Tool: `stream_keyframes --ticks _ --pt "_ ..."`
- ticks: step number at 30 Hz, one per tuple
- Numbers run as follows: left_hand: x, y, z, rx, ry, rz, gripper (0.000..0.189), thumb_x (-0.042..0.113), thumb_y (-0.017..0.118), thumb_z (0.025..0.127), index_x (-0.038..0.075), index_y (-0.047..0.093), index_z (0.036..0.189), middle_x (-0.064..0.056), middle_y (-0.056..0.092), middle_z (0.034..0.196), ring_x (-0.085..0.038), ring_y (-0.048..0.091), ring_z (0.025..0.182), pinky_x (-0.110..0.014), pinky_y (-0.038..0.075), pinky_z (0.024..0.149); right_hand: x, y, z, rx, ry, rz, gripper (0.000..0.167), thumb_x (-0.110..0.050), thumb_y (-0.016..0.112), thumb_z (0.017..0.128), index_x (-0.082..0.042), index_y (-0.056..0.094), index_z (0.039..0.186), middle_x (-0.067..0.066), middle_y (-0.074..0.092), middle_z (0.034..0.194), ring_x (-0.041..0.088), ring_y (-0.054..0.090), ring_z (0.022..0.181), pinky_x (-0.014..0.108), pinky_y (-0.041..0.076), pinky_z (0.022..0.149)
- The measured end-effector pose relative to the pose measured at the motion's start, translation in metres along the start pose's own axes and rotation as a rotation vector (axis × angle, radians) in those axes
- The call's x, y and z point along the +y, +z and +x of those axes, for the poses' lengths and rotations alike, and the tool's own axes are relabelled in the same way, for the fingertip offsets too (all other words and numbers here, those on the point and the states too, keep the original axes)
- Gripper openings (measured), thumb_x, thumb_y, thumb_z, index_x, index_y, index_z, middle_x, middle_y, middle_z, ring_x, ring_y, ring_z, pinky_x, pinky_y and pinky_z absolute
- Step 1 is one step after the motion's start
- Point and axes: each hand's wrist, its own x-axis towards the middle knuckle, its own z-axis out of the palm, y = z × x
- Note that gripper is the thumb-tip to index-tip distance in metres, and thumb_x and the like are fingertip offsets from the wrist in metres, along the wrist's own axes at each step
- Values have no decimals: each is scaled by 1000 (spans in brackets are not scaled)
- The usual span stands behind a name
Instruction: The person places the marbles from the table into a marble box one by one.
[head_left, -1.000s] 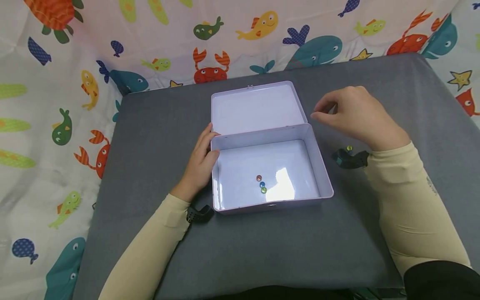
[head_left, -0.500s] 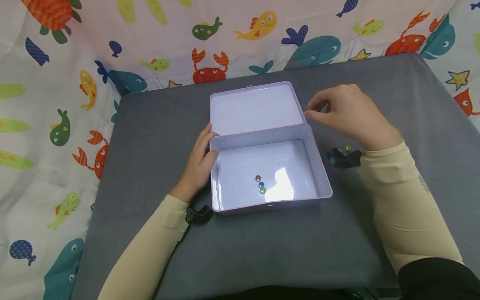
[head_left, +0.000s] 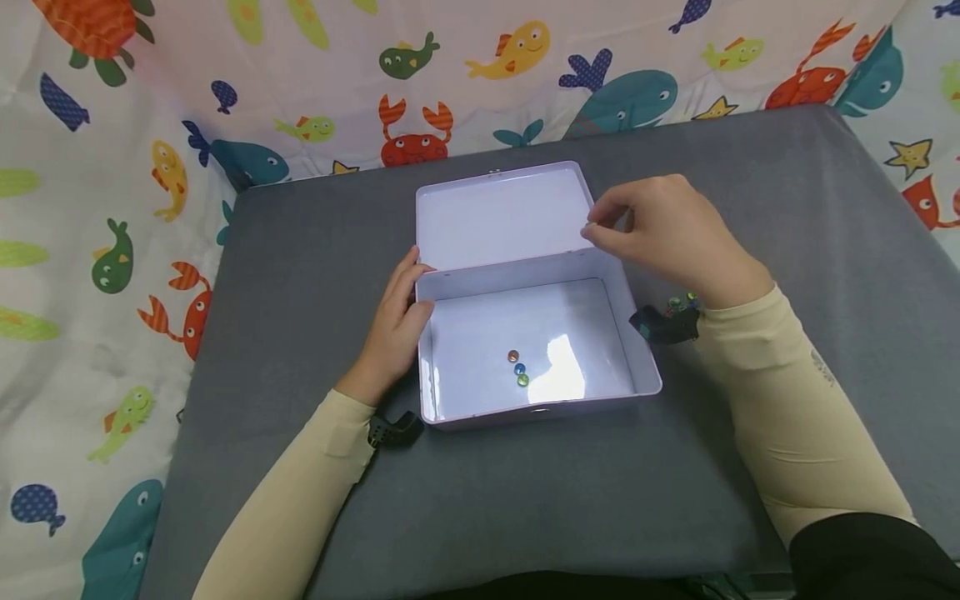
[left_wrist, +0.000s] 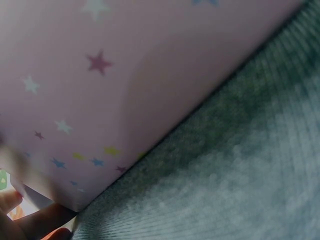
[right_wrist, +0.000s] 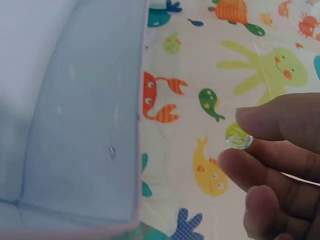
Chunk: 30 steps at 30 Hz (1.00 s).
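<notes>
R hand [head_left: 675, 237] moved twd box [head_left: 480, 325], pinching marble [right_wrist: 237, 135].

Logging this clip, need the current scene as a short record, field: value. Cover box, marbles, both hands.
Box: open on gray table, lid folded back
In box: orange-brown marble, blue marble, green marble, close together
Left hand: touches box's left rim
Right hand: pinches yellowish clear marble
Outside box: loose marbles on table, right of box, partly hidden by black wrist device; count unclear
</notes>
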Motion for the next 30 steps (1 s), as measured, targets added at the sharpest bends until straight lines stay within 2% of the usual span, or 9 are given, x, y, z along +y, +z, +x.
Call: stream_keyframes --ticks 8,11,17,21,25,30 --pt "-2 1 1 7 9 11 39 10 43 99 9 56 137 -5 19 175 -22 18 160 -60 22 125 -8 17 4 35 -44 -2 19 -18 74 96 -5 81 108 13 77 96 25 59 74 37 47 60" --pt "-4 1 2 12 13 16 39 10 43 99 10 56 136 -6 19 175 -21 18 160 -59 23 124 -10 22 5 68 -51 5 19 -17 73 96 -5 81 108 12 77 96 25 58 73 38 46 61" --pt "-4 0 2 10 8 15 39 12 43 99 11 56 136 1 19 175 -19 17 160 -59 23 124 -14 31 7 171 -64 32 20 -18 73 97 -4 81 109 12 78 98 25 57 72 38 43 61" --pt "-3 0 2 8 5 16 39 13 43 100 11 56 137 -1 18 175 -20 17 160 -61 22 124 -15 37 8 214 -85 58 19 -18 73 98 -4 80 109 12 78 100 24 56 71 37 42 60" --pt "-3 1 1 9 12 19 40 12 43 100 10 56 137 0 19 175 -21 18 160 -60 22 124 -16 42 10 187 -120 68 18 -17 74 97 -4 80 109 10 78 100 23 56 71 36 42 61" --pt "-3 1 1 12 25 15 40 11 43 99 9 56 137 0 20 175 -21 19 160 -58 24 124 -16 47 12 76 -188 53 17 -16 75 96 -6 80 110 7 78 98 22 60 73 36 46 65"
